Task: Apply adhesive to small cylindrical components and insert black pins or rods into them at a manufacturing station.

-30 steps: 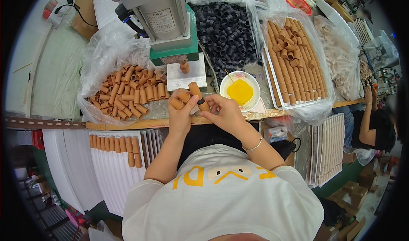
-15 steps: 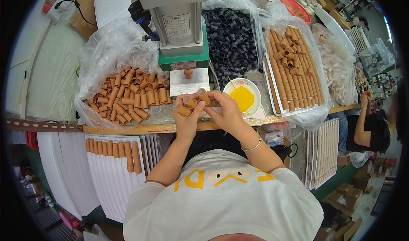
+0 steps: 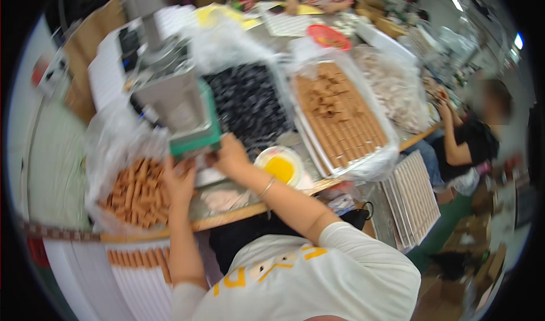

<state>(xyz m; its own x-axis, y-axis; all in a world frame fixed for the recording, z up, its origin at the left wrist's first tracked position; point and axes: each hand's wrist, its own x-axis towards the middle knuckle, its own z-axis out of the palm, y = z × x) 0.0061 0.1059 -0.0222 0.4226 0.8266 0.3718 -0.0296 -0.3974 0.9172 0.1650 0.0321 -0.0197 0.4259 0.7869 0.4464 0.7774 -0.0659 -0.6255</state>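
Left hand (image 3: pixel 179 182) and right hand (image 3: pixel 230 155) stand apart at the foot of the press (image 3: pixel 193 142), one on either side of a pale plate (image 3: pixel 210 176) close to the front edge of the tabletop (image 3: pixel 233 213). A brown piece (image 3: pixel 185 166) shows at the left fingertips and a darker piece (image 3: pixel 212 158) at the right ones; blur hides whether either hand is clamped on its piece or only touching it. Both pieces lie just beside the press's green block (image 3: pixel 196 144), the left one at its lower front and the right one by its right corner. Spread this way, the hands probably have access to the plate from two sides.

Brown tubes (image 3: pixel 139 196) lie heaped in a clear bag (image 3: pixel 116 130) toward the tabletop's front left corner, just left of the left hand, presumably for a short reach. Black fittings (image 3: pixel 247 102) sit behind and to the right of the press, beyond the right hand. A white bowl (image 3: pixel 299 166) of yellow stuff (image 3: pixel 278 169) rests near the front edge, right of the right hand, likely to be handy to it. Farther right, a white tray (image 3: pixel 306 141) bears tubes in rows with loose ones on top, perhaps lined up to keep them orderly.
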